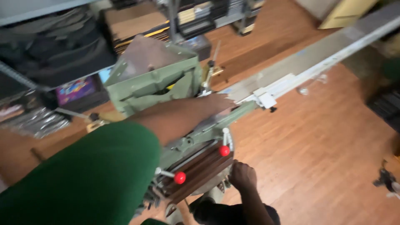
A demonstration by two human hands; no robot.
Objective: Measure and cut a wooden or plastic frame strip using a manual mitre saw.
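Observation:
A green metal cutting machine [152, 81] stands on a pale pedestal, with a dark wooden bed [200, 166] at its front. Two levers with red ball knobs [179, 178] [225, 150] stick up from the bed. A long grey strip [316, 56] runs from the machine to the upper right. My left arm, in a green sleeve, reaches across the machine, and my left hand [218, 103] lies on the near end of the strip, pressing it down. My right hand [243, 175] is curled into a fist against the front edge of the bed; what its fingers grip is hidden.
Wooden floor [316, 158] spreads to the right. Metal shelving [50, 54] with dark stacked goods fills the upper left, and more racks [200, 18] stand behind. A yellow board [346, 12] leans at the top right. Small dark debris [385, 181] lies at the right edge.

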